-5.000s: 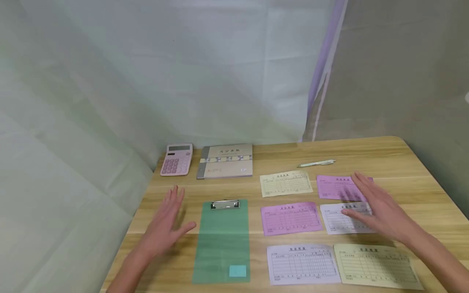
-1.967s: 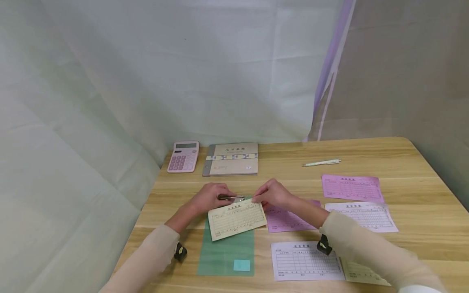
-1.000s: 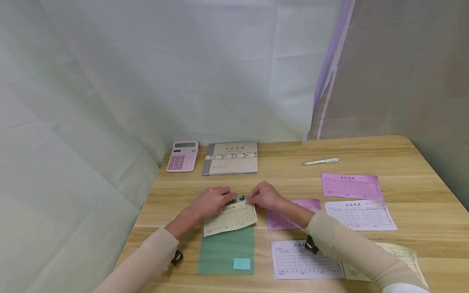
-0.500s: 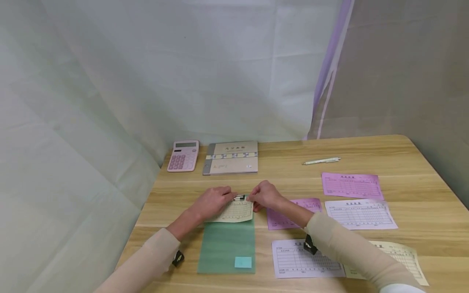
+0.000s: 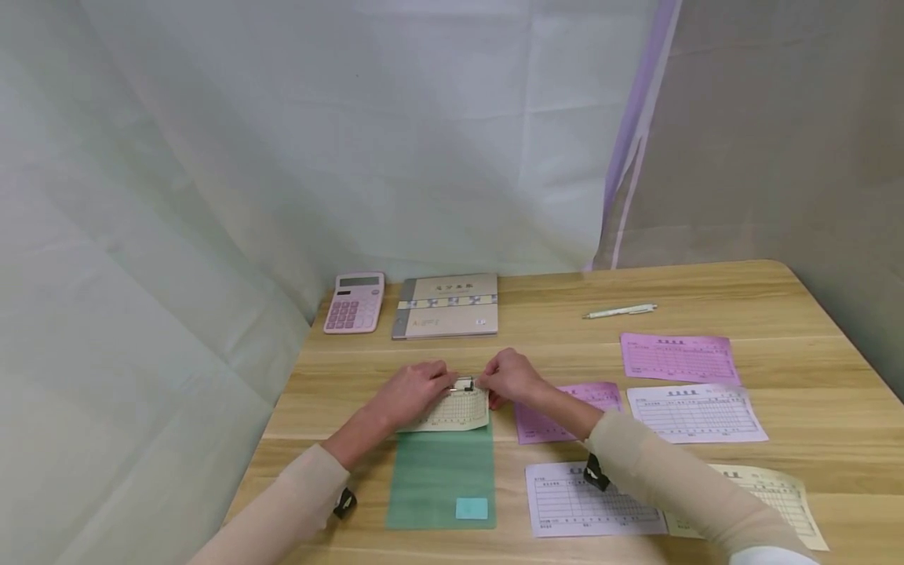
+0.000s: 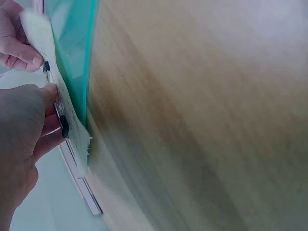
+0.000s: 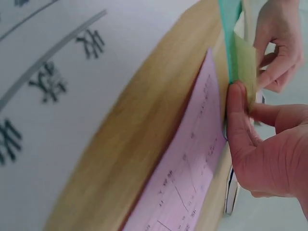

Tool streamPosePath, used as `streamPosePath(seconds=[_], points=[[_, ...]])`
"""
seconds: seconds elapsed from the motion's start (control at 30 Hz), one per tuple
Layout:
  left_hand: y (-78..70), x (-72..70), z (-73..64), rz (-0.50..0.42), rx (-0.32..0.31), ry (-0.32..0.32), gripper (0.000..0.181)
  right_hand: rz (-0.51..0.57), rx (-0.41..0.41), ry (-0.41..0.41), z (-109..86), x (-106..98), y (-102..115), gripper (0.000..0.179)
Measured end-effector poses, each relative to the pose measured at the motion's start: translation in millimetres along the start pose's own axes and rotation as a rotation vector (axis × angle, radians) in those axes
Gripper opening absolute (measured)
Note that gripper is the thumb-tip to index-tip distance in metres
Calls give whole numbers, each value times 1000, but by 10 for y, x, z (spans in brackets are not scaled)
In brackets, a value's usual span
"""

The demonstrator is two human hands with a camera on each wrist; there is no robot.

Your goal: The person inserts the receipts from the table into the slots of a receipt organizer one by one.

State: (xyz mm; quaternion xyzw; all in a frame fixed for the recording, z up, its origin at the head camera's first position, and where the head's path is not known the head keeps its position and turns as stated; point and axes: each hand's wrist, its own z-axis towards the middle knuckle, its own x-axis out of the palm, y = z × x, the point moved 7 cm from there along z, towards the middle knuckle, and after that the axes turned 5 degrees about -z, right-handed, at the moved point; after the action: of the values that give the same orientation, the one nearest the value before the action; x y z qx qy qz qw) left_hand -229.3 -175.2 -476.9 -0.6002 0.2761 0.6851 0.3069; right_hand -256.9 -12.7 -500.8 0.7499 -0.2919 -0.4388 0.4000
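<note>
A green clipboard (image 5: 439,480) lies on the table, a small blue label near its lower right corner. My left hand (image 5: 413,390) grips the metal clip (image 5: 462,384) at its top; in the left wrist view the thumb and fingers pinch the clip, its black ends (image 6: 63,126) visible. Across the top of the board lies a yellow printed receipt slip (image 5: 459,412), its upper edge at the clip. My right hand (image 5: 514,377) pinches that slip's right corner between thumb and finger, as the right wrist view shows. Fingers of the left hand hide the slip's upper left part.
Right of the board lie pink (image 5: 676,359), white (image 5: 695,413) and yellow (image 5: 770,498) slips, several in all. A pink calculator (image 5: 355,303) and a ledger book (image 5: 445,306) stand along the back edge. A pen (image 5: 620,311) lies at the back right.
The yellow slip, taken from the right side, has moved left and up under the clip area. Over the last half second both hands have stayed almost still.
</note>
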Motion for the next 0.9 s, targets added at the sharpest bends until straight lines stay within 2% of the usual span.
streamPosePath(seconds=[0.1,0.37,0.57,0.63,0.8,0.9], points=[[-15,-1,-8,8,0,6,28,-33,-35,-7,-8,3,31,14],[-49,11,-31,30,-5,21,35,-45,-24,-25,0,4,10,15],[-50,13,-27,27,-29,25,33,-47,-27,-27,-9,4,18,16],[-33,18,-23,1,-48,20,31,-44,-16,-29,-5,5,9,16],[78,35,-32,-131,-101,5,30,-29,23,-7,-1,-3,-2,14],[134,13,-22,-186,-99,3,30,-43,22,8,-6,-30,27,12]])
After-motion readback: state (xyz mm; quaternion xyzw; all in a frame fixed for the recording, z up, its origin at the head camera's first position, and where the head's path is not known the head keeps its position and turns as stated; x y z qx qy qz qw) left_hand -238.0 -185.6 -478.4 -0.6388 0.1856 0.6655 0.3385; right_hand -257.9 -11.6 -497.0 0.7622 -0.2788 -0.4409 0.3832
